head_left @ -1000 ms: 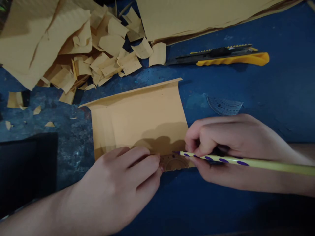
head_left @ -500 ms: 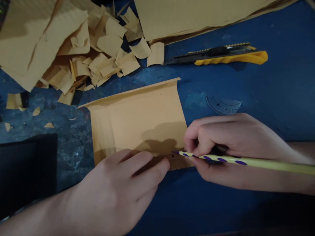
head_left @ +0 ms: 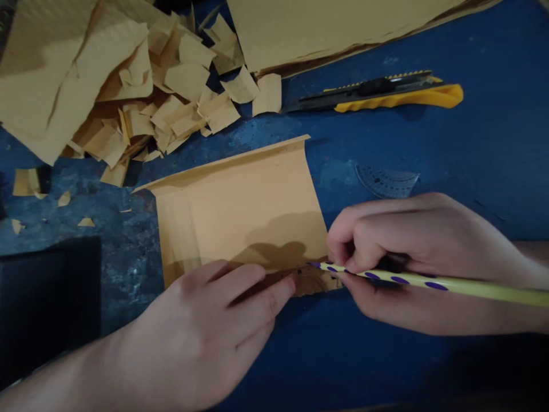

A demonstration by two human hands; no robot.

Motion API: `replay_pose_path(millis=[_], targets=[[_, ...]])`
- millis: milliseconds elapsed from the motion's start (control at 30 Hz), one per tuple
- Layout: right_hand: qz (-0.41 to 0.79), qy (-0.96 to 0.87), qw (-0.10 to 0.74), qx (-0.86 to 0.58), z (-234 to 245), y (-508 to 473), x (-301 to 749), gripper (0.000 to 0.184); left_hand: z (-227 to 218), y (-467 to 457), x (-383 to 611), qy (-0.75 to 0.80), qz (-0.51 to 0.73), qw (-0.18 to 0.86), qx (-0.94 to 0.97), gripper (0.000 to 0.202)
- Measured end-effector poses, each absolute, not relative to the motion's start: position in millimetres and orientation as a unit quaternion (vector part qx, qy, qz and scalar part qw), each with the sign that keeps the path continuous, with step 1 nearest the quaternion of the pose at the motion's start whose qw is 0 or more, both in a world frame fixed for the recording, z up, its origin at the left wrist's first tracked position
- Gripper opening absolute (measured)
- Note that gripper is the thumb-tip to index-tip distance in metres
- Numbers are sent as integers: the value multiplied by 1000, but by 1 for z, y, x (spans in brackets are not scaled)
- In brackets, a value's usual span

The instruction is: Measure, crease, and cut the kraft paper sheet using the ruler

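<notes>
Here's the right hand (head_left: 407, 229) in close on the action, thumb and fingers pinching a pale yellow pencil (head_left: 467, 287) just behind its purple tip, the purple ovals running along the barrel and the long end lying back across the palm side. That tip points left, over the lower right part of a brown card sheet (head_left: 249, 206), right by the upper edge of a clear plastic template (head_left: 313, 280) with curved lines; whether it actually touches down, I can't tell. Across from it, the left hand (head_left: 210, 326) is laid over the near edge of the sheet, fingers together and bent, the forefinger stretched out to the template; its thumb is out of sight, so I can't tell whether it pinches anything. The sheet itself sits between the two hands and beyond them on the blue table (head_left: 278, 366), its far edge folded up into a narrow lip, the hands' shadow falling across its lower half. Just beyond the right hand lies a clear protractor (head_left: 386, 182), and farther out, a yellow-and-black utility knife (head_left: 398, 102), its dark end up by the nearest of the cardboard scraps (head_left: 189, 80). Those heap up at far left against a large torn cardboard piece (head_left: 51, 80), with a broad cardboard sheet (head_left: 343, 28) along the top.
</notes>
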State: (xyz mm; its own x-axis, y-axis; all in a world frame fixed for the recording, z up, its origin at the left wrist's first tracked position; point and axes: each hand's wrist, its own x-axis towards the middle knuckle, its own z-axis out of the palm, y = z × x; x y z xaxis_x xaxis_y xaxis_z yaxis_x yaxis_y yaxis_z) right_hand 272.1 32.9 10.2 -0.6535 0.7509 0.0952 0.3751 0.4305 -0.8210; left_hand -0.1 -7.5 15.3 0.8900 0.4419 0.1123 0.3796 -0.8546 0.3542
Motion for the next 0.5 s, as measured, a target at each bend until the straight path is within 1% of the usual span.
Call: replay_pose_path(millis=[167, 500], targets=[[410, -814, 218, -349, 13, 35, 271, 24, 15, -7, 0, 211, 101, 170, 957, 32], [404, -816, 224, -347, 11, 35, 273, 25, 16, -7, 0, 212, 101, 170, 957, 32]])
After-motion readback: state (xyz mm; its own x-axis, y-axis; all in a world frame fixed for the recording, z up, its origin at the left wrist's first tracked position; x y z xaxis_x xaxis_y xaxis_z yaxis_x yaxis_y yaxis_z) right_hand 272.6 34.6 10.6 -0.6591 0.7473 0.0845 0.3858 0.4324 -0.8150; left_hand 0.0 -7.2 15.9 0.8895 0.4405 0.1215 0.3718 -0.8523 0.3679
